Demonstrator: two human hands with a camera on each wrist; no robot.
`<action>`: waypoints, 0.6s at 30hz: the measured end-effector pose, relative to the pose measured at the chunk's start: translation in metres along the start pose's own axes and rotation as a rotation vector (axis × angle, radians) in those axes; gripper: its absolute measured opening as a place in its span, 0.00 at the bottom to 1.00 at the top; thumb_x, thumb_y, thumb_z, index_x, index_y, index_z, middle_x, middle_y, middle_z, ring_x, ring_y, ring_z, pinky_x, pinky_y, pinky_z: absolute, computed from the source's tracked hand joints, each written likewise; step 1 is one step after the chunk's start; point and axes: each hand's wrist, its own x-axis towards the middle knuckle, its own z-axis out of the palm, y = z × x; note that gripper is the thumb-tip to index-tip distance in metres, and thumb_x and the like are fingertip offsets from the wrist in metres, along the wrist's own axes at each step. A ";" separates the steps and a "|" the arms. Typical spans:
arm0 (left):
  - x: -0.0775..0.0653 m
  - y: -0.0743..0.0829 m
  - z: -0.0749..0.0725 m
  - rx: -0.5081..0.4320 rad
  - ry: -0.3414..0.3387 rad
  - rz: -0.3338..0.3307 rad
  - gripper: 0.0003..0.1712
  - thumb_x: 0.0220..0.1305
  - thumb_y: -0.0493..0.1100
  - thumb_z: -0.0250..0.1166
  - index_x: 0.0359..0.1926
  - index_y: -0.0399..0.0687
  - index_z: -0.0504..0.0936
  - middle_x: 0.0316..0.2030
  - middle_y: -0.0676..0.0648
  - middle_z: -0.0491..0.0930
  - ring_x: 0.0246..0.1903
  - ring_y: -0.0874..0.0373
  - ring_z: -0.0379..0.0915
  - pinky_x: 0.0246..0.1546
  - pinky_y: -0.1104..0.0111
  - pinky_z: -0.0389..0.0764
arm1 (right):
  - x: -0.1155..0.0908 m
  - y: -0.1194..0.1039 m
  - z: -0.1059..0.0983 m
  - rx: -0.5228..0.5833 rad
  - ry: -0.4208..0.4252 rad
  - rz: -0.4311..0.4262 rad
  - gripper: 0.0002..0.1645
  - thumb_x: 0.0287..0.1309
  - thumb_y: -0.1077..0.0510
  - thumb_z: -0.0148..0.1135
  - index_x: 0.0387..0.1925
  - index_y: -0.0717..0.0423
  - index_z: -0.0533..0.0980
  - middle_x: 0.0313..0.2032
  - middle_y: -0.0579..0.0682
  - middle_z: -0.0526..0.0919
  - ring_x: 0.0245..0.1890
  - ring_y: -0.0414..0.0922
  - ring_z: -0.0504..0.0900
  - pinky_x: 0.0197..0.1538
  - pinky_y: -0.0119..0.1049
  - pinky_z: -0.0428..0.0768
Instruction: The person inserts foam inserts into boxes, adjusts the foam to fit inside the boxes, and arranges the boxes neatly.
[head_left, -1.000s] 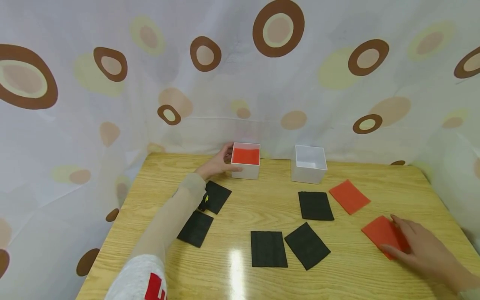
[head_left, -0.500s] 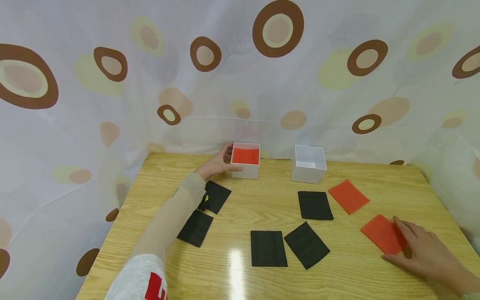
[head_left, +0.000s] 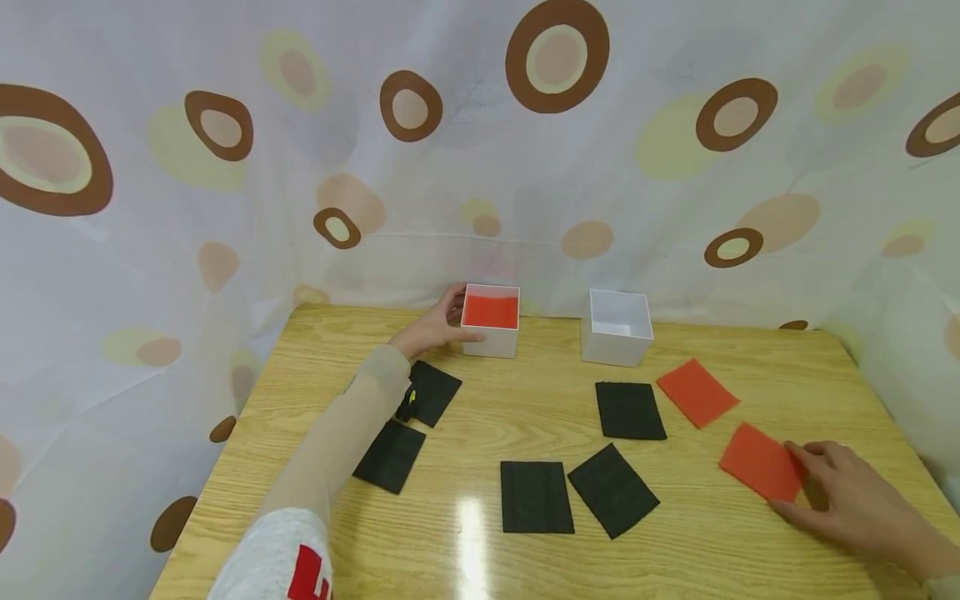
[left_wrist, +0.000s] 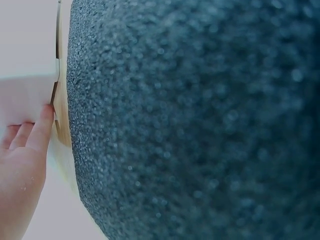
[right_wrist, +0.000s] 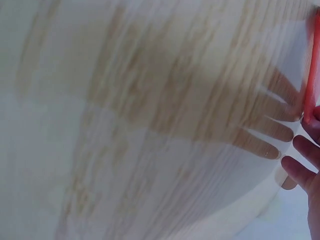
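Note:
In the head view my left hand [head_left: 431,330] holds the left white box [head_left: 491,344] by its side, thumb along the front wall and fingers behind. A red cloth [head_left: 491,312] lies inside that box. At the right, my right hand [head_left: 855,500] pinches a red cloth square [head_left: 761,461] by its near right edge, between thumb and fingers. Another red square [head_left: 697,393] lies flat just beyond. In the left wrist view a dark grainy surface [left_wrist: 195,120] hides most of the scene. Only a red edge [right_wrist: 312,70] of the cloth shows beside the fingers in the right wrist view.
A second white box [head_left: 618,346] stands to the right of the first. Black cloth squares lie on the wooden table [head_left: 465,433]: one [head_left: 632,411] before that box, two nearer me [head_left: 537,497], and two by my left forearm [head_left: 390,457]. A patterned curtain [head_left: 450,183] hangs behind.
My right hand has shifted slightly, and the red square in it has turned and moved a little up and left. The left hand stays on its box.

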 end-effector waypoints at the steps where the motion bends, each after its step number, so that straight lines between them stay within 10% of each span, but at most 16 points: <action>1: 0.000 0.001 0.000 0.000 -0.001 0.000 0.59 0.62 0.39 0.77 0.82 0.55 0.46 0.77 0.46 0.56 0.78 0.48 0.51 0.77 0.54 0.57 | 0.000 0.000 0.000 -0.001 0.007 -0.005 0.55 0.51 0.34 0.78 0.63 0.75 0.73 0.51 0.67 0.76 0.47 0.65 0.78 0.46 0.63 0.80; 18: 0.001 -0.002 -0.002 -0.015 -0.017 0.018 0.60 0.62 0.39 0.77 0.83 0.54 0.45 0.77 0.46 0.55 0.78 0.47 0.51 0.77 0.53 0.58 | 0.006 -0.005 -0.008 0.032 0.040 -0.079 0.48 0.53 0.39 0.78 0.61 0.71 0.74 0.50 0.65 0.81 0.45 0.64 0.83 0.45 0.64 0.81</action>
